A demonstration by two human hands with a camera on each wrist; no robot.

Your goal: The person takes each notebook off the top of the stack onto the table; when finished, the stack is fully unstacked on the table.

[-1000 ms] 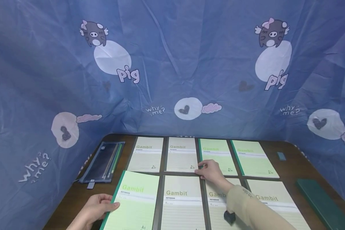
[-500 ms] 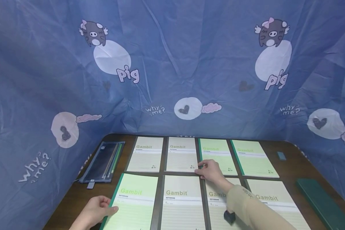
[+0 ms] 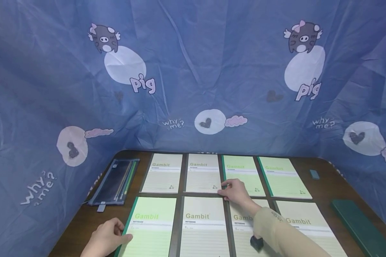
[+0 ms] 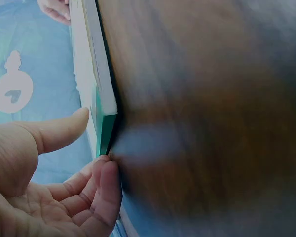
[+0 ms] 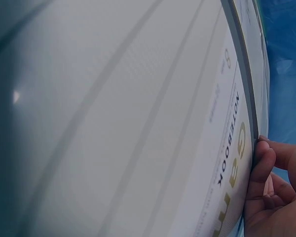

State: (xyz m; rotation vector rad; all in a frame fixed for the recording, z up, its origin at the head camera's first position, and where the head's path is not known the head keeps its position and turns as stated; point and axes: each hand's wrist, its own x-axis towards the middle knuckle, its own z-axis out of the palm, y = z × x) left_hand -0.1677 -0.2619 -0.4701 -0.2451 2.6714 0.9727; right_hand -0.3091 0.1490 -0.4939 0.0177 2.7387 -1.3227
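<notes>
At the front left lies a pale green notebook (image 3: 152, 228) with a dark green spine. My left hand (image 3: 104, 235) pinches its spine edge: the thumb reaches over the cover and the fingers curl against the side, close to the wood, as the left wrist view shows. My right hand (image 3: 234, 191) holds the lower right corner of a cream notebook (image 3: 203, 175), second from left in the back row. Its thumb and fingers are bent around that corner. In the right wrist view the fingers (image 5: 261, 165) sit at the gap beside a front notebook's top edge.
Other Gambit notebooks lie in two rows, cream ones (image 3: 204, 228) and green ones (image 3: 284, 178). A zippered pouch (image 3: 110, 182) with pencils is at the left of the brown table (image 3: 72, 232). A small blue block (image 3: 314, 174) and a long green case (image 3: 360, 225) lie at the right.
My left hand has shifted the front-left green notebook slightly toward me and straightened it, so it now lies in line with the row. My right hand has stayed in place.
</notes>
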